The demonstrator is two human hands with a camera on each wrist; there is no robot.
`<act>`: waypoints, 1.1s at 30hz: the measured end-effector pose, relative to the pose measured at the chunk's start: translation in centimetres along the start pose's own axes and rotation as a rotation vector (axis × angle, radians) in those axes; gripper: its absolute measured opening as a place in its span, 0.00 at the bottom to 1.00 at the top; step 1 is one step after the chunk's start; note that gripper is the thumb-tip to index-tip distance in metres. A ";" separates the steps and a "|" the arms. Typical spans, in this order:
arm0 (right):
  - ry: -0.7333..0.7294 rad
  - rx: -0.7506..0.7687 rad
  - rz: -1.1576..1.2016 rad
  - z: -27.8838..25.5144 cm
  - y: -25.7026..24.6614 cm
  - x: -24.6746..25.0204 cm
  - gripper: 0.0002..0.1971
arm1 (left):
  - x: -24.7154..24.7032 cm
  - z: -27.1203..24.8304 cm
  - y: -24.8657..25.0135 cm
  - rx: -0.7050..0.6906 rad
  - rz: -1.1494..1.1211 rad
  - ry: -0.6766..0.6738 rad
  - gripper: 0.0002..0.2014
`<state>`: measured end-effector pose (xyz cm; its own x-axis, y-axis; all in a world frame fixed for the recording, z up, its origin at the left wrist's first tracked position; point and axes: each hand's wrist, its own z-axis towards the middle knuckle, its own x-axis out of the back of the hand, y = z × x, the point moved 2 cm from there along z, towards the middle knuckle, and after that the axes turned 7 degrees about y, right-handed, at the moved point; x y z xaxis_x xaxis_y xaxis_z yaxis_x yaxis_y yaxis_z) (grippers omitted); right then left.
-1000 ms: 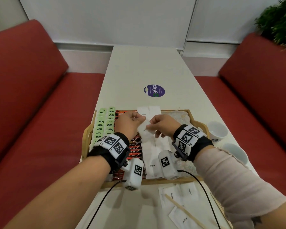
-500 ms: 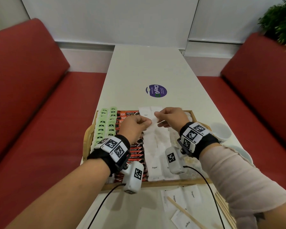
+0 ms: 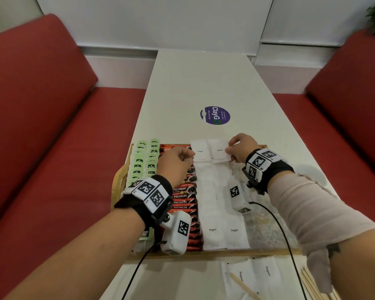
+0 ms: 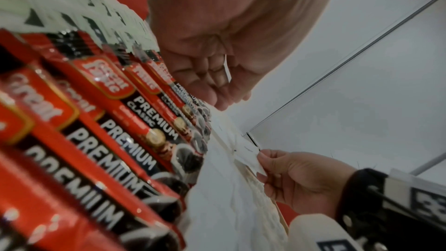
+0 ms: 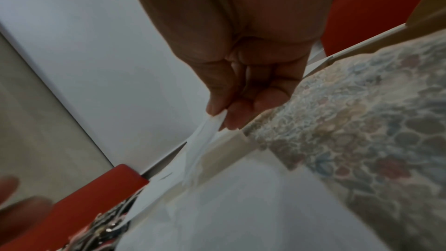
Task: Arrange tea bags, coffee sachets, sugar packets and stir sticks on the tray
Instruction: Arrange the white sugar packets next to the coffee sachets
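Sugar packet (image 3: 220, 153) pinched by right hand (image 3: 240, 149); left hand (image 3: 175, 164) curled, seemingly holding nothing.

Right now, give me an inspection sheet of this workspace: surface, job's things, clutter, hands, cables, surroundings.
Surface: white table with a round purple sticker.
Job's things: tray holds rows of green tea bags, red coffee sachets and sugar packets; more packets and stir sticks lie off the tray, near edge.
Clutter: nothing seen.
Hands: right hand pinches a sugar packet at the far end; left hand pinches a packet's edge.
Cables: black cables trail from both wrist cameras.
Surroundings: red benches, white wall, plant top right.
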<state>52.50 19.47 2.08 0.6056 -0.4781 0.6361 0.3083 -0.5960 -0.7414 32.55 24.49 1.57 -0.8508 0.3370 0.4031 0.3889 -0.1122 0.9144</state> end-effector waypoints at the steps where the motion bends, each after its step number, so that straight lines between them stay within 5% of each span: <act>1: -0.005 0.001 -0.013 0.4 0.0 -0.2 0.13 | 0.0 0.1 0.0 0.003 0.001 -0.003 0.08; 17: 0.040 0.053 -0.121 0.5 0.5 -0.2 0.09 | -0.5 -0.6 0.1 0.009 0.015 -0.026 0.06; 33: -0.006 0.204 -0.123 -16.6 5.6 7.6 0.08 | -2.9 -14.4 3.1 -0.095 0.049 -0.161 0.05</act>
<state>46.63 1.81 6.27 0.5583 -0.4056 0.7237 0.5219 -0.5064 -0.6864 31.16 9.73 3.75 -0.7612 0.4733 0.4434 0.3866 -0.2177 0.8962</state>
